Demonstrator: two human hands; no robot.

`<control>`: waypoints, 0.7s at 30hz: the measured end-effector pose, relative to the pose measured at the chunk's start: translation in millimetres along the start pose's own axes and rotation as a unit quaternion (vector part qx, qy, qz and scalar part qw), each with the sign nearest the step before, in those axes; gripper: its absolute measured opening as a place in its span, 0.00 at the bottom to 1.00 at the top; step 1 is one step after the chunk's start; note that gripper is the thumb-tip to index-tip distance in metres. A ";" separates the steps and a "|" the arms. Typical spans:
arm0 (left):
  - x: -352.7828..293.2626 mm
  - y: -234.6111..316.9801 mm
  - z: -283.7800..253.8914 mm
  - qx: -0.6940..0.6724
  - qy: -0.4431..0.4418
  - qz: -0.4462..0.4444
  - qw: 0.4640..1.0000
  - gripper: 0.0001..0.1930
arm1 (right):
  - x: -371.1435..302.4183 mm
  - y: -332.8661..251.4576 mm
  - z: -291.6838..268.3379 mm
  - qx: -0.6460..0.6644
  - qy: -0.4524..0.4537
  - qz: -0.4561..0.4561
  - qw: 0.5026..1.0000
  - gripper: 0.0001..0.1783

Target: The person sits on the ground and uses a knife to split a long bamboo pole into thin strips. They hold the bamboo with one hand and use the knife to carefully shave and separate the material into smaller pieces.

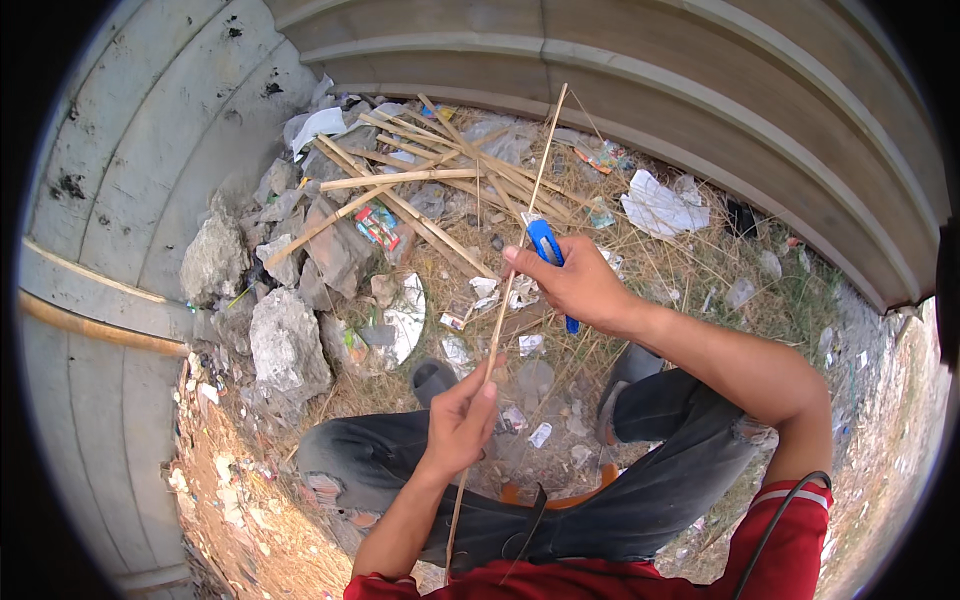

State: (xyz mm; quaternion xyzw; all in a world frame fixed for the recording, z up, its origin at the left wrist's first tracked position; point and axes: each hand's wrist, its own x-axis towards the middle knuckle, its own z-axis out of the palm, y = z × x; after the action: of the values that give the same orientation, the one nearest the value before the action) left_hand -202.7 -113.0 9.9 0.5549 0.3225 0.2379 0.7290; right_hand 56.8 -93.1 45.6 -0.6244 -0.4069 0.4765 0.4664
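Note:
My left hand [460, 422] is closed around the lower part of a long, thin bamboo strip [545, 155]. The strip slants from my lap up and away, with a fine sliver hanging off its far tip. In my right hand [592, 288] is a blue utility knife [543, 240], its handle end showing below the fist. The knife's front end lies against the strip, and the right thumb presses along the strip beside it. How far the blade is out is too small to tell. Beyond both hands, a loose pile of split bamboo sticks [400, 178] lies on the ground.
Grey rocks [288, 342] stand at the left, beside a pale panel wall [150, 140]. A ribbed metal sheet [640, 60] closes off the far side. Dry grass, wrappers and a white crumpled sheet [664, 205] litter the ground. My bent knees frame the work area.

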 end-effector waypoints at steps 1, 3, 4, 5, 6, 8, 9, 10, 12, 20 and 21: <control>0.3 1.2 1.4 0.007 0.005 -0.002 1.000 0.23 | 1.3 2.8 -0.7 0.020 0.004 -0.001 1.000 0.24; -0.8 1.5 0.4 0.007 0.019 -0.007 1.000 0.23 | -2.1 -0.4 0.3 -0.009 -0.021 -0.027 0.999 0.25; -1.6 0.6 -0.6 0.000 0.026 -0.012 1.000 0.23 | -6.3 -2.2 1.7 -0.050 -0.030 -0.055 0.997 0.25; -1.8 0.0 -1.2 -0.006 0.030 -0.018 0.999 0.23 | -9.9 -2.3 2.6 -0.089 -0.037 -0.083 0.992 0.26; -1.8 0.3 -1.2 -0.004 0.032 -0.016 0.999 0.23 | -11.5 0.2 3.5 -0.108 -0.047 -0.090 0.989 0.26; -1.8 1.8 -0.9 0.000 0.036 -0.014 0.999 0.24 | -12.8 3.4 6.3 -0.144 -0.069 -0.105 0.982 0.28; -2.1 2.2 -0.6 0.001 0.045 -0.014 0.999 0.24 | -13.5 1.6 6.4 -0.156 -0.039 -0.114 0.980 0.28; -2.2 2.5 -0.2 0.002 0.054 -0.014 0.998 0.24 | -14.6 -1.9 5.1 -0.168 -0.010 -0.122 0.978 0.29; -2.6 3.0 -1.1 0.003 0.061 -0.012 0.998 0.24 | -13.5 -13.8 -1.7 -0.210 0.031 -0.137 0.968 0.30; -8.1 2.6 1.5 0.061 0.036 -0.005 0.997 0.24 | 21.5 -37.8 -78.4 -0.360 0.146 -0.071 0.919 0.38; -8.6 1.9 2.1 0.070 0.032 -0.003 0.997 0.24 | 26.4 -36.0 -90.4 -0.364 0.169 -0.063 0.914 0.39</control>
State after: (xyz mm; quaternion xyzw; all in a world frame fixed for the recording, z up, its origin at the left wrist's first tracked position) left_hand -206.9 -119.9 13.9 0.5956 0.3631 0.2307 0.6784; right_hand 148.3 -77.1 84.9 -0.7955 -0.5057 0.1523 0.2971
